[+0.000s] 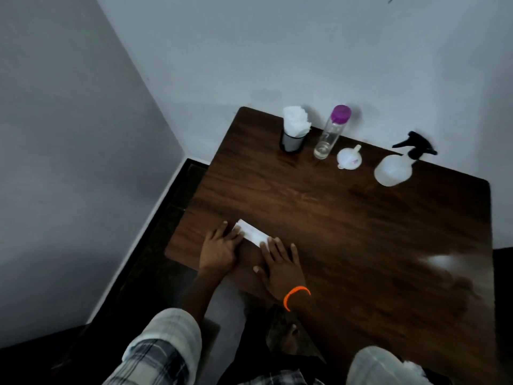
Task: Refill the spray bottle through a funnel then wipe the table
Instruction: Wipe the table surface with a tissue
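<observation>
Table (347, 218): dark wood. Folded white tissue (251, 234) near its left front edge; left hand (220, 245) and right hand (279, 266) press it flat, fingers straight. Spray bottle (397, 165), funnel (349, 159) along far edge. Broad bare middle.

A white folded tissue (252, 235) lies flat at the table's (347, 218) near left edge, while a translucent spray bottle (395, 168) with black trigger head and a white funnel (349, 159) sit at the far edge.
</observation>
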A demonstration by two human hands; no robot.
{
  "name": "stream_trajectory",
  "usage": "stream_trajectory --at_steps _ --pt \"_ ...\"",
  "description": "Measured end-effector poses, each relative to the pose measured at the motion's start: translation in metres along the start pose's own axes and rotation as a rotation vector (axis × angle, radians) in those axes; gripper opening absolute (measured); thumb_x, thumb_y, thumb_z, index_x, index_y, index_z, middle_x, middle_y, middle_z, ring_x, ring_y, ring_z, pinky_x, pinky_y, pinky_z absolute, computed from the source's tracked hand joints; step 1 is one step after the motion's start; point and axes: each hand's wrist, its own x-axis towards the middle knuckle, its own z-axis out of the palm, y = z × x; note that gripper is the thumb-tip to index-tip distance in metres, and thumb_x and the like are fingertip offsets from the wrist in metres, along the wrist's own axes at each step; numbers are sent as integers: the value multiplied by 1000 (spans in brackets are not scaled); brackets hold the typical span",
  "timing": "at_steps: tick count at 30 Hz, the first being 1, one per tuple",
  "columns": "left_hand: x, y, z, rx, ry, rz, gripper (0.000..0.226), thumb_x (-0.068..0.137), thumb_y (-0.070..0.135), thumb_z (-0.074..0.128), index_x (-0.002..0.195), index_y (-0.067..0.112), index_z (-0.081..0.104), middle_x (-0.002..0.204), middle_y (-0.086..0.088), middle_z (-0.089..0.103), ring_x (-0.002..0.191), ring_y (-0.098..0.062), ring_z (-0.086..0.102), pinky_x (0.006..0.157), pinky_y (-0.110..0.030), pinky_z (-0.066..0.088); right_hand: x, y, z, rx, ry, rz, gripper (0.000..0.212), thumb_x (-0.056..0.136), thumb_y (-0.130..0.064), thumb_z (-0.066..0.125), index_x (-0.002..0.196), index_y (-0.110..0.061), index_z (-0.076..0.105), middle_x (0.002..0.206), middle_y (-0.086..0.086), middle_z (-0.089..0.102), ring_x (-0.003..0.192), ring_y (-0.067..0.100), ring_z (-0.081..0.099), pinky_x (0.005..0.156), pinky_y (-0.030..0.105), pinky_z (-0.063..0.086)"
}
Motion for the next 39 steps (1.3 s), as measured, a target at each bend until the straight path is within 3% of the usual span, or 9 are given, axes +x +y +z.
stream_trajectory --at_steps 8,12,17,22,28,32,39 --pt "-45 -6 19 -114 -12 -30 62 73 32 45 130 26 67 141 3 61 135 -27 51 88 -38 41 -8 -2 2 -7 7 -121 63 95 -60 45 151 -31 46 159 -4 44 149 25 37 119 56 13" --pt "-68 14 29 -138 -7 25 66 71 26 43 132 20 67 141 0 61 139 -28 48 95 -39 42 -34 17 7 -20 -8 -146 61 97 -58 47 153 -35 41 161 -9 39 151 24 34 119 57 15" --pt "-78 47 31 -119 -19 92 59 74 25 42 124 17 72 135 -4 66 136 -29 51 101 -39 33 -71 41 16 -19 -35 -123 62 98 -58 46 155 -37 37 164 -10 34 153 23 30 119 58 15" --pt "-79 89 25 -50 -16 229 56 76 28 40 115 13 76 127 -8 70 131 -32 56 106 -39 40 -116 67 23 -51 -73 -39 63 99 -60 40 156 -37 33 164 -9 32 153 24 28 119 57 13" --pt "-78 154 28 1 -98 383 54 80 32 42 115 7 75 124 -11 71 130 -37 56 100 -49 51 -181 103 31 -6 -38 115 62 98 -57 43 156 -36 36 163 -8 36 151 25 33 117 57 17" --pt "-73 197 45 37 -130 491 48 88 35 55 128 12 67 139 -9 62 143 -33 42 113 -48 36 -225 129 37 51 -8 264 63 97 -57 48 155 -38 36 162 -12 35 152 23 31 118 55 17" --pt "-51 294 42 162 -154 727 55 80 37 51 123 10 71 131 -8 67 135 -34 52 113 -44 27 -289 174 46 152 24 584 60 98 -59 45 154 -41 37 162 -16 34 154 20 22 119 54 18"
